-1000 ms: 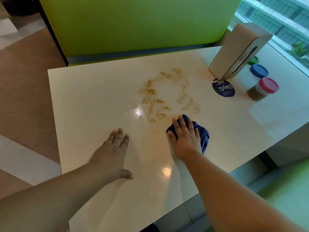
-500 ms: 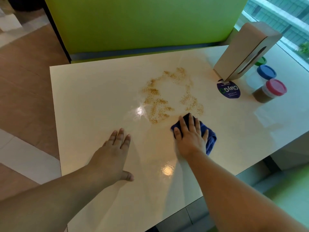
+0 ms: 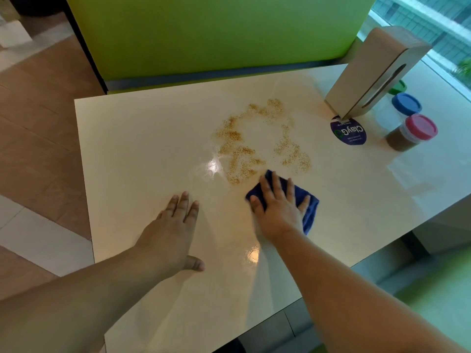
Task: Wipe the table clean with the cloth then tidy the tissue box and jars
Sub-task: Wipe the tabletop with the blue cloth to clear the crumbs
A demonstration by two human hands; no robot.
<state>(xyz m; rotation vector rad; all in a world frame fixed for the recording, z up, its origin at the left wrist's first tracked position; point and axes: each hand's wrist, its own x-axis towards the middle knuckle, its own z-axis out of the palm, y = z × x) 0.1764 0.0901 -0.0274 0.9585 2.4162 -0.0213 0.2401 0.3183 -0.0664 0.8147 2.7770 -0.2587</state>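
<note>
Blue cloth (image 3: 309, 210) is pressed flat under the spread right hand (image 3: 277, 212), at the near edge of the crumbs (image 3: 237, 136). The left hand (image 3: 170, 235) lies released on the worktop (image 3: 140, 149). Crumbs should be gathered inward under even pressure.

Open table (image 3: 142, 138) left of crumbs (image 3: 237, 138), tissue box (image 3: 369, 72) and jars (image 3: 413, 132) crowding far-right corner

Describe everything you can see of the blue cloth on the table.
The cloth is dark blue, soft-looking fabric, bunched or folded into a small pad lying on the glossy cream table. The right hand presses on it with straight, spread fingers, covering most of it; only its far corner and right edge show. The far corner sits at the near edge of the scattered brown crumbs. Nothing else touches it.
</note>
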